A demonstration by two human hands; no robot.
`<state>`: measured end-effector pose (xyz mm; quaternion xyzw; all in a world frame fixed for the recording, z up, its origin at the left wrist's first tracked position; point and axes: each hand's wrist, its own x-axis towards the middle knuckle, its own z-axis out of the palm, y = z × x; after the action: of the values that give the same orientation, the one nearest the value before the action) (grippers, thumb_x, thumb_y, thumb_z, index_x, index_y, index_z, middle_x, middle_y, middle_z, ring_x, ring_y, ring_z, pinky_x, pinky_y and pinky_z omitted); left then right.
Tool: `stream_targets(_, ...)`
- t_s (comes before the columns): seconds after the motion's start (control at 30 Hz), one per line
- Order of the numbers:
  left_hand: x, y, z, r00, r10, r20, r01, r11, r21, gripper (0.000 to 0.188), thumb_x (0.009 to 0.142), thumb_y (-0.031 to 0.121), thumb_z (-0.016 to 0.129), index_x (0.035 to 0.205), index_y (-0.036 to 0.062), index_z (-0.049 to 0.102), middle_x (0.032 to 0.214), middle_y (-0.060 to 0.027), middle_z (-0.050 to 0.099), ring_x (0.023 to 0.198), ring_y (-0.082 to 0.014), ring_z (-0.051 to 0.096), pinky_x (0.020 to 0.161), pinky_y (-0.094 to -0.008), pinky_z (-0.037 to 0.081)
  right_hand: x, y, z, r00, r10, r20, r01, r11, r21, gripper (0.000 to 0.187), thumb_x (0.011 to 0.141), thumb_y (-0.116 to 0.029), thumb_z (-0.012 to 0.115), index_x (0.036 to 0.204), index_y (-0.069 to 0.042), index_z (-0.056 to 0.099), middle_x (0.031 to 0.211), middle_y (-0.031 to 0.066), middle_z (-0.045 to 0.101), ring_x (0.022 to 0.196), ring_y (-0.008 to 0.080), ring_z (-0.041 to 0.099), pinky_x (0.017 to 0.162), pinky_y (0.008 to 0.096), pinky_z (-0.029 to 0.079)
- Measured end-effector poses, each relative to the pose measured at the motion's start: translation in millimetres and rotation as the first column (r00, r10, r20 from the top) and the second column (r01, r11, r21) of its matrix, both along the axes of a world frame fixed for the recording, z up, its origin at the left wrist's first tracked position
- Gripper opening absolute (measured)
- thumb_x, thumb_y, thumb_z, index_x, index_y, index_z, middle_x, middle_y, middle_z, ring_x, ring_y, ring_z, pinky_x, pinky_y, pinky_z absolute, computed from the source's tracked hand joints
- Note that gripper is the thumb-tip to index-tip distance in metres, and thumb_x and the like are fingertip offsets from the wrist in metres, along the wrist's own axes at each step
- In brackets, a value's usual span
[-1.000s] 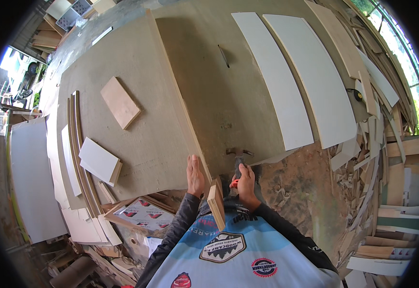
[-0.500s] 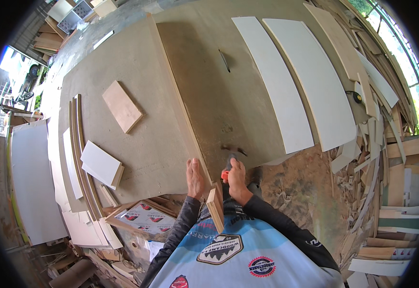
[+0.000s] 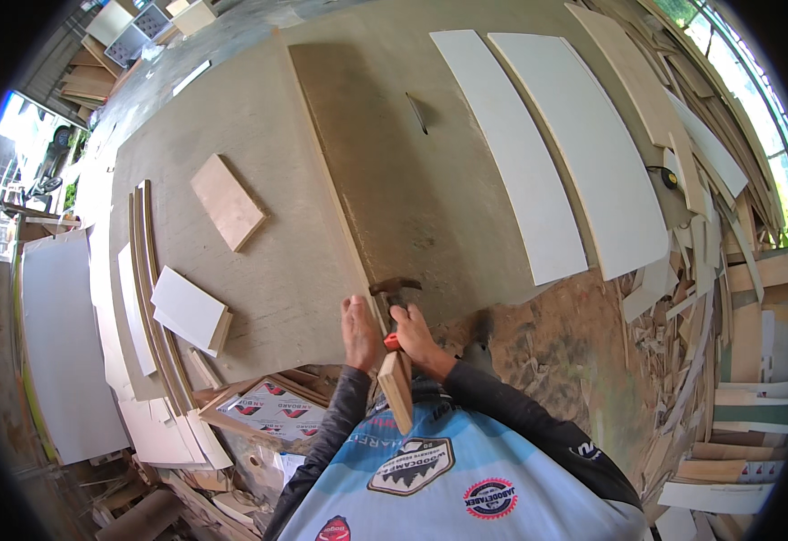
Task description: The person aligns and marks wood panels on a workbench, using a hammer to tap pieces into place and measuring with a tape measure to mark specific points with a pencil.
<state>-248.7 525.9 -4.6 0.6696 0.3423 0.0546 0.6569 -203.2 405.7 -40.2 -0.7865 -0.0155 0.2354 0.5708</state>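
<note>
A long wooden board [image 3: 331,185] stands on edge across the large brown sheet, its near end close to my body. My right hand [image 3: 419,341] grips a claw hammer by its handle, which has a red part. The dark hammer head [image 3: 396,285] is over the board's near stretch, just beyond my fingers. On the board's left side, my left hand [image 3: 359,332] rests against it with fingers curled; whatever they hold does not show. A short plywood piece [image 3: 396,389] juts toward my shirt at the near end, between my forearms.
The brown sheet [image 3: 231,108] bears a small wooden panel [image 3: 229,202], white blocks [image 3: 190,307] and narrow strips [image 3: 148,270] on the left. Two white panels [image 3: 511,162] lie right, with a tape measure [image 3: 668,178] farther out. Offcuts [image 3: 682,270] heap along the right side.
My right hand and the hammer have moved left, bringing the hammer head to the board. My left hand's fingers, straighter before, are now curled.
</note>
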Motion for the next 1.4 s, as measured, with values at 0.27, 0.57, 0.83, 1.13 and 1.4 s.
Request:
stream_targets(0.27,-6.1,12.9,2.4,0.999,0.002,0.035,-0.007,0.992,0.127,0.053,0.11,0.041,0.034,0.119,-0.0052,0.058,0.121,-0.0198,0.057,0.115,-0.0292,0.053,0.103,-0.0366,0.038,3.0,9.3,53.0,0.876,-0.358,-0.323,0.433,0.879,0.198,0.031,0.103,-0.033,0.053,0.099,-0.002,0.055,0.088,0.0077,0.055,0.07,0.0165,0.059,0.057,0.0307,0.052)
stream_targets(0.57,6.2,-3.8,39.6,1.0,0.02,0.015,-0.023,0.987,0.162,0.049,0.091,0.035,0.067,0.118,-0.006,0.059,0.12,-0.0178,0.053,0.114,-0.0302,0.054,0.101,-0.0371,0.042,0.8,3.3,-11.5,0.969,-0.027,-0.246,0.088,0.967,0.241,0.033,0.102,-0.033,0.055,0.102,-0.001,0.057,0.091,0.0057,0.056,0.064,0.0146,0.057,0.061,0.0283,0.049)
stream_targets(0.83,-29.8,28.4,32.6,0.997,-0.016,0.075,0.017,1.0,-0.014,0.048,0.073,0.0,0.063,0.12,-0.003,0.059,0.108,-0.0097,0.068,0.094,-0.0182,0.065,0.082,-0.0315,0.054,45.2,36.4,43.1,0.879,-0.118,-0.461,0.272,0.92,0.283,0.028,0.101,-0.039,0.054,0.098,-0.011,0.054,0.08,-0.0008,0.057,0.064,0.0097,0.055,0.053,0.0278,0.043)
stream_targets(1.13,-143.2,10.0,48.3,0.998,-0.032,0.053,0.037,0.994,-0.101,0.056,0.073,-0.001,0.064,0.129,-0.0035,0.056,0.109,-0.0067,0.068,0.099,-0.0139,0.063,0.083,-0.0296,0.053,116.5,103.9,21.8,0.843,-0.356,-0.402,0.519,0.735,0.437,0.033,0.102,-0.039,0.05,0.099,-0.007,0.047,0.077,0.0065,0.055,0.052,0.0143,0.051,0.044,0.0282,0.039)
stream_targets(1.4,-210.5,-23.9,37.4,0.999,-0.025,-0.044,0.02,0.993,-0.118,0.064,0.072,0.0,0.069,0.134,-0.0043,0.054,0.114,-0.0079,0.068,0.104,-0.0138,0.061,0.089,-0.0296,0.051,73.1,144.1,50.8,0.973,-0.054,-0.224,0.146,0.898,0.416,0.035,0.101,-0.036,0.049,0.1,0.0,0.047,0.078,0.0108,0.056,0.057,0.0204,0.061,0.053,0.036,0.051)
